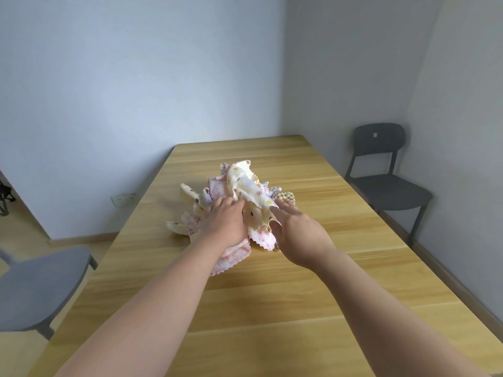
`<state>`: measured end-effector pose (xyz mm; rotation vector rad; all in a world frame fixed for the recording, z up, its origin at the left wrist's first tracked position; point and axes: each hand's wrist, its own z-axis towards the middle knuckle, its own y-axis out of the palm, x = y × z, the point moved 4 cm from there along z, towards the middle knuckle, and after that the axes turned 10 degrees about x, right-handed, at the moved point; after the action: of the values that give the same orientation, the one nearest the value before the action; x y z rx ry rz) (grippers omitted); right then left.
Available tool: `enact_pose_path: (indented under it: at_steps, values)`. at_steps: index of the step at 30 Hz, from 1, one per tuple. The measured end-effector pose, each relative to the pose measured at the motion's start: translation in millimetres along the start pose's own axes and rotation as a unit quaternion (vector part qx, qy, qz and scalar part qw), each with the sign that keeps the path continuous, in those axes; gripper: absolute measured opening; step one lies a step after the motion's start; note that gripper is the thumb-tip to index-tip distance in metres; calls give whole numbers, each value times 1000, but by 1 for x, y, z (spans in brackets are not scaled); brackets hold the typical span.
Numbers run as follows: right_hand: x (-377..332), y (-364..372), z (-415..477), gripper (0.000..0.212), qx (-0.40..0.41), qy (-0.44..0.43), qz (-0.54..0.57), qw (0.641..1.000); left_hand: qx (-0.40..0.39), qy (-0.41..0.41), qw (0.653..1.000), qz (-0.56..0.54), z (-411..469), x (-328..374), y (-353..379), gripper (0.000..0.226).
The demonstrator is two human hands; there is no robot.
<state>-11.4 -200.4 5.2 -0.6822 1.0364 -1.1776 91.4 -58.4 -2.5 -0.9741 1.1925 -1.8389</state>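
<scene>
Left hand with fingers curled, gripping into the pile of cloths, right hand with fingers straight and spread, touching the cream dotted cloth atop it, pile mid-worktop, grey chair off the right edge

No legible text; small tag on dark chair unreadable.

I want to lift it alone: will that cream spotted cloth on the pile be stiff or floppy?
Probably floppy: the cream spotted cloth sags in folds from the left hand gripping it. Likely light, being thin. Tangled in the pile, it may drag others along.
</scene>
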Motion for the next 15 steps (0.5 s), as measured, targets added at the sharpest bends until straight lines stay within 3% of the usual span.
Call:
enact_pose_path:
  at_steps: [7,12,15]
  values:
    - [6,5,3,45,4,3,7,1000,8,-33,999,-30,9,-3,6,52]
    - [10,4,6,48,9,7,12,1000,83,-19,989,-117,15,6,-19,70]
    - [7,1,5,45,11,2,13,1000,124,6,971,-202,16,24,-50,68]
